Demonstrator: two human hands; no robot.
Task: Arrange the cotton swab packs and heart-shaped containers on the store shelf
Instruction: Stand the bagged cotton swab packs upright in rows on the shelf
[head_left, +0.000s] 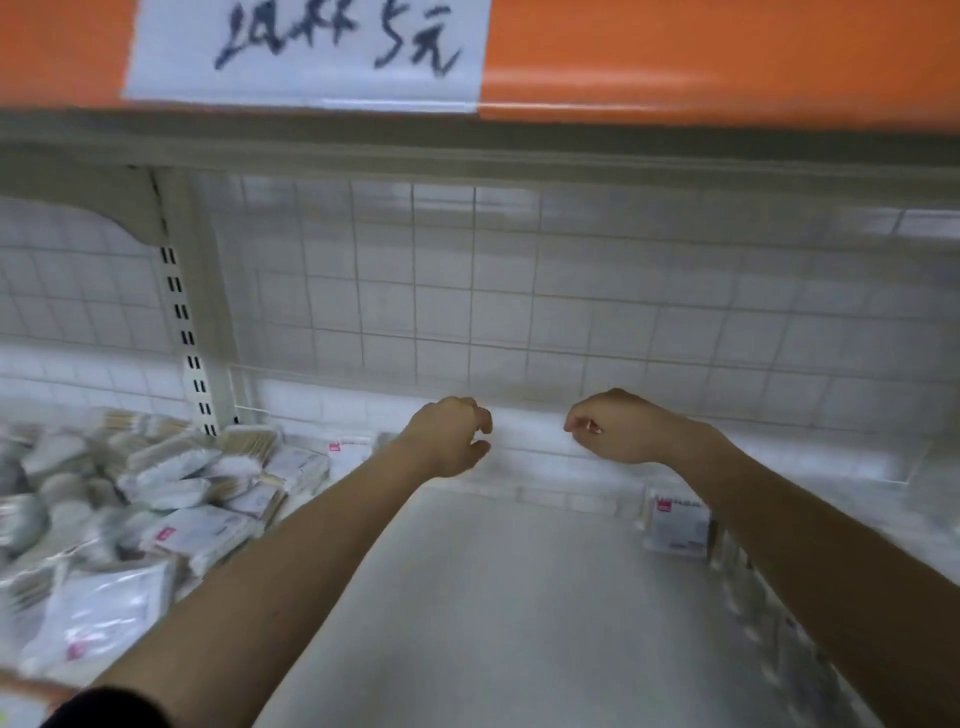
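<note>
Two hands over white shelf (493, 597): left hand (449, 436) and right hand (618, 428) side by side near back wire grid (467, 291), fingers loosely curled, nothing visibly held, though blur hides the fingertips. Heap of cotton swab packs (156, 493) left of left hand, well apart from it. Single pack (675, 525) just right of and nearer than right hand. Bare shelf surface between and below both forearms. Orange price rail (727, 57) with handwritten label (311, 47) overhead.

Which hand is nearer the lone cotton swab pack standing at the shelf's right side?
Right. The right hand is above-left of the white red-labelled cotton swab pack; the left hand is farther left, across the bare shelf.
</note>
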